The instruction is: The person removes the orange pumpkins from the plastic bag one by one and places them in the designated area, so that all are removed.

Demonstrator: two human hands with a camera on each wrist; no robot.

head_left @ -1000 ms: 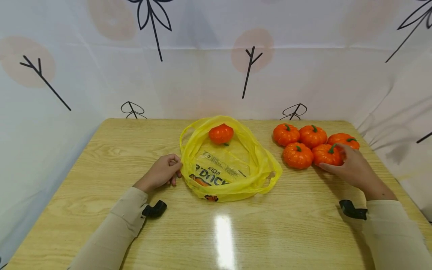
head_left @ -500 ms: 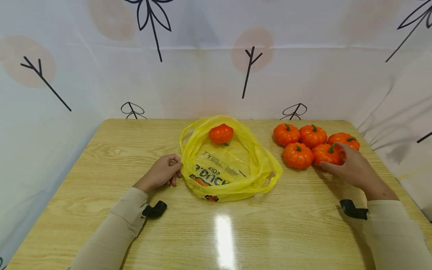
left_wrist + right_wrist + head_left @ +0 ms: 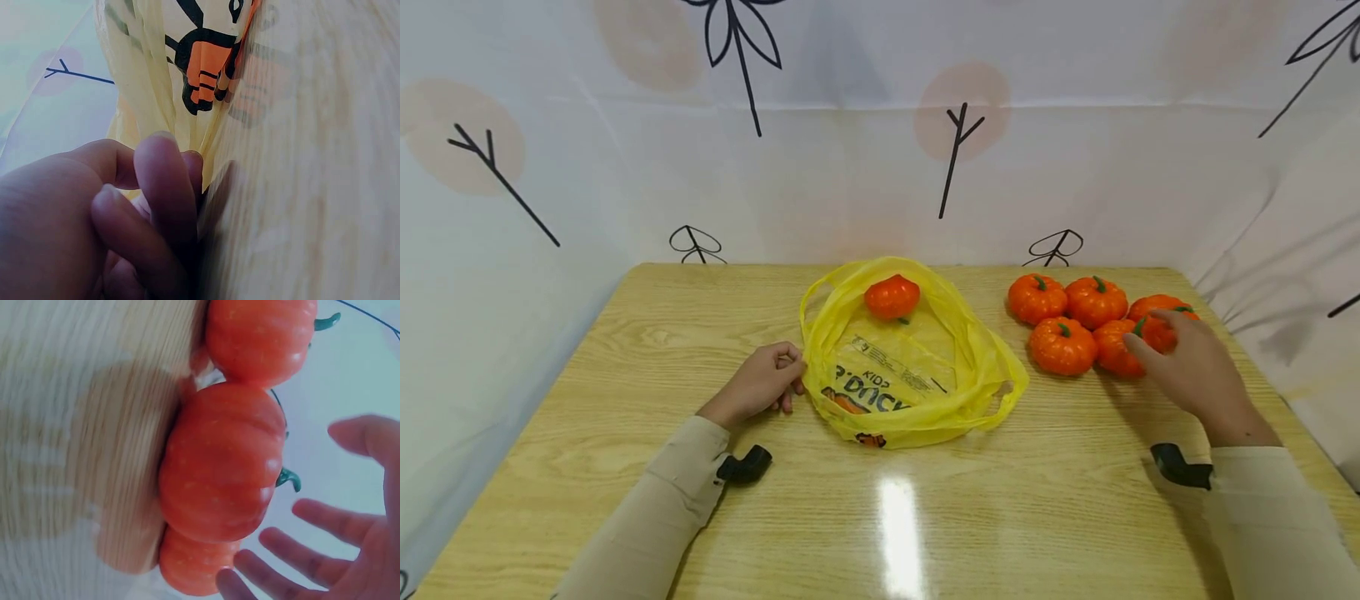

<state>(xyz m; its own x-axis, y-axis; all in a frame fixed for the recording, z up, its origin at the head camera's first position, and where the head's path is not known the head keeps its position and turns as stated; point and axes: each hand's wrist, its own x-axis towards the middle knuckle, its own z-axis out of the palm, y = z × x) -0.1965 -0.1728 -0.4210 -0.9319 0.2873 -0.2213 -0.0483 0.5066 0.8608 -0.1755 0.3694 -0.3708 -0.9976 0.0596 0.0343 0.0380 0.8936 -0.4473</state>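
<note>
A yellow plastic bag [image 3: 917, 425] lies opened out on the table, printed with dark lettering, and one orange toy pumpkin [image 3: 891, 298] sits inside at the back. My left hand [image 3: 763, 379] pinches the bag's left edge; its curled fingers [image 3: 164, 181] gather the thin plastic close to the wood in the left wrist view. To the right, my right hand [image 3: 1198, 371] is spread over the front right pumpkin [image 3: 1116, 346], holding nothing. In the right wrist view, a gap shows between its fingertips and that pumpkin's green stem [image 3: 288, 479].
Several more pumpkins cluster at the table's back right, among them a front left one [image 3: 1063, 346] and a back one [image 3: 1096, 302]. A patterned white cloth [image 3: 850, 183] hangs behind the wooden table [image 3: 1000, 517].
My right hand has lifted off the front right pumpkin and its fingers have spread. The left hand and bag stay as they were.
</note>
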